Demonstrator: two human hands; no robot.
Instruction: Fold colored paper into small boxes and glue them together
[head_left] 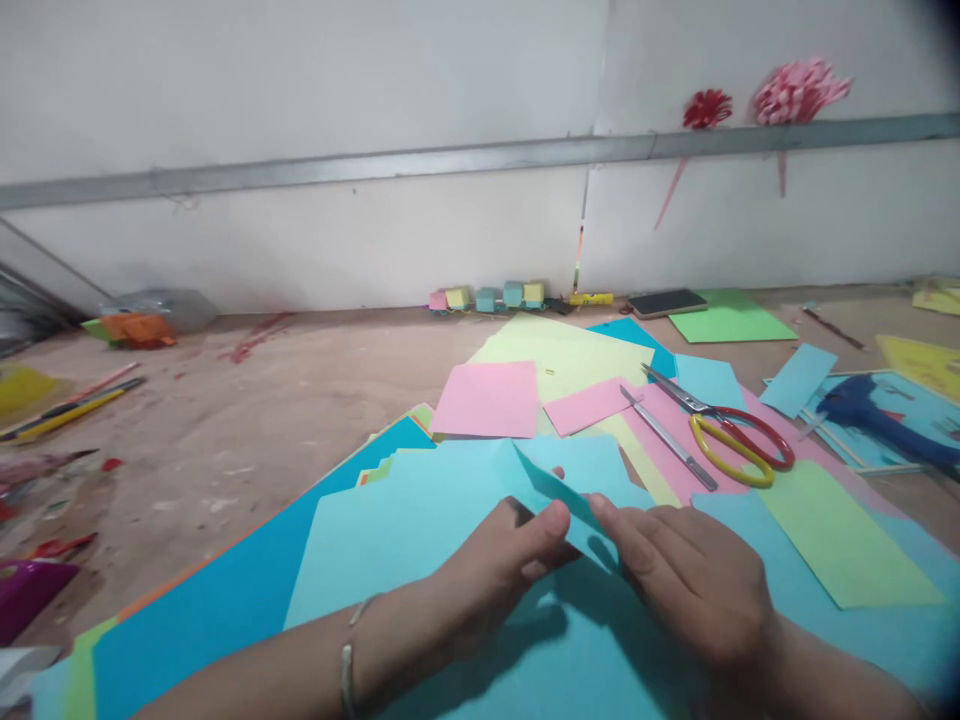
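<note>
A small light blue piece of paper (551,490) stands folded or bent up between my hands, over a larger light blue sheet (375,530). My left hand (502,550) is closed on its lower left part, thumb on top. My right hand (690,570) pinches its right end, the fingertips near the left thumb. Scissors (716,420) with one red and one yellow handle lie open to the right, with a silver craft knife (671,440) beside them. A pink paper square (486,400) lies beyond my hands.
Darker blue sheets (225,570) spread at left. A green strip (847,540) and a dark blue glue gun (877,410) lie right. By the wall stand small paper blocks (487,298) and a phone (667,302). Pens (75,408) lie far left.
</note>
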